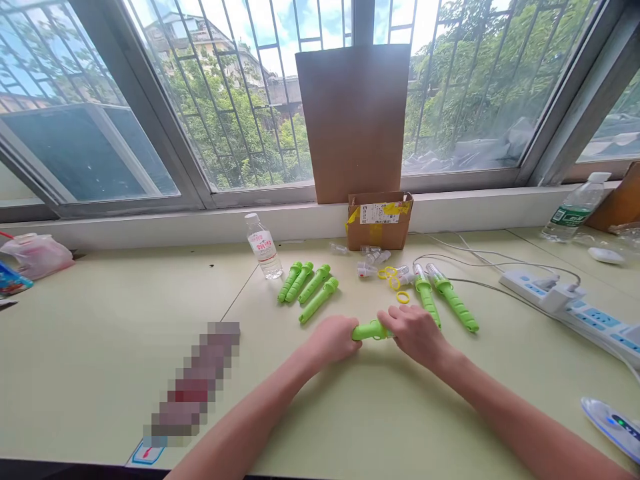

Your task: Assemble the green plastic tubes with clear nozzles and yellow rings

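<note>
Between my two hands, a green plastic handle (369, 331) lies roughly level above the table. My left hand (334, 339) is closed round its left end. My right hand (414, 331) grips the other end, where a bit of yellow and a clear edge show; the fingers hide the rest. To the left, several more green handles (319, 300) lie slanted side by side. Just beyond my right hand are two green handles (456, 305) with clear heads fitted. Several yellow rings (403, 297) and loose clear plastic heads (367, 269) lie behind my hands.
A small cardboard box (379, 230) stands by the window, before a brown board (356, 127). A water bottle (265, 248) stands left of it. On the right are a white power strip (580, 307), cables and another bottle (575, 208). A pixelated shape (197, 383) lies at left.
</note>
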{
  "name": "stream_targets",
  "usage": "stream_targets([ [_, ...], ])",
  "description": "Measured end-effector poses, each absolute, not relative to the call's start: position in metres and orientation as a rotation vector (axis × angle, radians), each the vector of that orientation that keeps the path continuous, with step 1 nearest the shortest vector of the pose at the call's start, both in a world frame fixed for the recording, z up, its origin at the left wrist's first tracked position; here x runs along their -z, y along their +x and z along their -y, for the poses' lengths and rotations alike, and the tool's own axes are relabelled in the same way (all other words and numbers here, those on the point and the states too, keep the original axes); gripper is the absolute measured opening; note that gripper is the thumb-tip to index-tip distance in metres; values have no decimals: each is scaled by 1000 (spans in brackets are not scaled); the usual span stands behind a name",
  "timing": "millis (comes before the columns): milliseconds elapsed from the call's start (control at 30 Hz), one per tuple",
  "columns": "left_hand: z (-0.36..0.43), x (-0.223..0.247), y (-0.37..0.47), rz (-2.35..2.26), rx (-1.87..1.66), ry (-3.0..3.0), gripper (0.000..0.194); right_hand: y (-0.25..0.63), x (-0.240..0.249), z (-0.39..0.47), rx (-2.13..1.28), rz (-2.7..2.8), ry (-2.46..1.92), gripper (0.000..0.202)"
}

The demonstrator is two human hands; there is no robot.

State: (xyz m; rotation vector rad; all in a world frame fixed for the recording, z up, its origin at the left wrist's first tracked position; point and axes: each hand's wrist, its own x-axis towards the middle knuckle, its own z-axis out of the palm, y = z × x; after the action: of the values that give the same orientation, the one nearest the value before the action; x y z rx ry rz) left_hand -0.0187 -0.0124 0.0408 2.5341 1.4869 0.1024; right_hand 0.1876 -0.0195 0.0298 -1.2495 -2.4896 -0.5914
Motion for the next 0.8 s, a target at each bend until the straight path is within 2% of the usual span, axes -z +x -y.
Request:
stream_targets([
  [300,11,-30,-10,-1588,0,2763,15,195,-29,21,198,2532,-1464,19],
  [467,11,-40,-18,-1556,-51,2672,9,189,-25,17,440,2473,-1331,15],
  [633,10,-53,-34,-1250,-90,2349,9,184,-25,16,792,2335,-1060,21],
  [700,10,-53,-35,-1179,-29,2273,11,185,-24,16,819,2307,-1028,22],
  [800,11,-46,-29,-1431,-103,2460,14,188,-21,14,699,2388,-1112,20],
])
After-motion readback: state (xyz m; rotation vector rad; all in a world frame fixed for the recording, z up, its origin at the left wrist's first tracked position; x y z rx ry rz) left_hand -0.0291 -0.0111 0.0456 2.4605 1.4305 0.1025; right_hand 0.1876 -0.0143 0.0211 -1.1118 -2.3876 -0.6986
